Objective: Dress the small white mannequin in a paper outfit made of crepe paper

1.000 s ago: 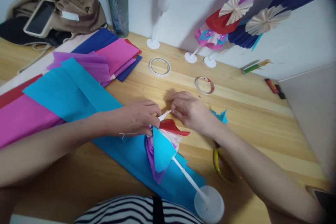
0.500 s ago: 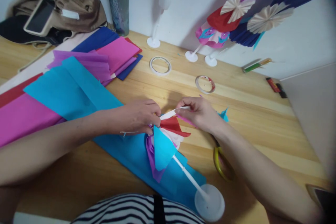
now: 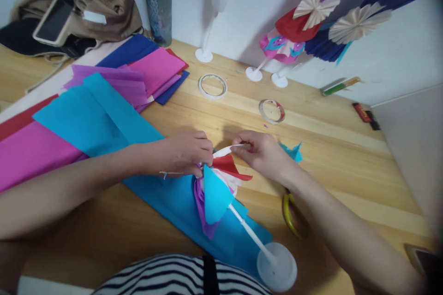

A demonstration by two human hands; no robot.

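Note:
A paper-dressed figure lies tilted on a white stand [image 3: 254,237] with a round base. Its skirt of blue [image 3: 215,193], red [image 3: 224,165], white and purple paper flares toward the base. My left hand [image 3: 188,153] is closed around the figure's upper part, which its fingers mostly hide. My right hand [image 3: 258,150] pinches the end of a narrow white strip [image 3: 224,151], stretched between the two hands. Whether the strip is paper or tape I cannot tell. Blue paper sheets [image 3: 166,198] lie beneath the figure. Yellow-handled scissors [image 3: 290,216] sit partly behind my right forearm.
Two tape rolls [image 3: 212,86] [image 3: 272,111] lie beyond my hands. Coloured paper [image 3: 162,69] is stacked at left, near a bag [image 3: 104,4] and phone [image 3: 54,20]. Dressed figures [image 3: 287,44] on stands lean against the wall, with a green cutter [image 3: 341,86] to their right.
My right hand has shifted very slightly down, and the pink piece beside its fingers shows less. The left hand keeps its hold on the figure. The whole view has moved a little.

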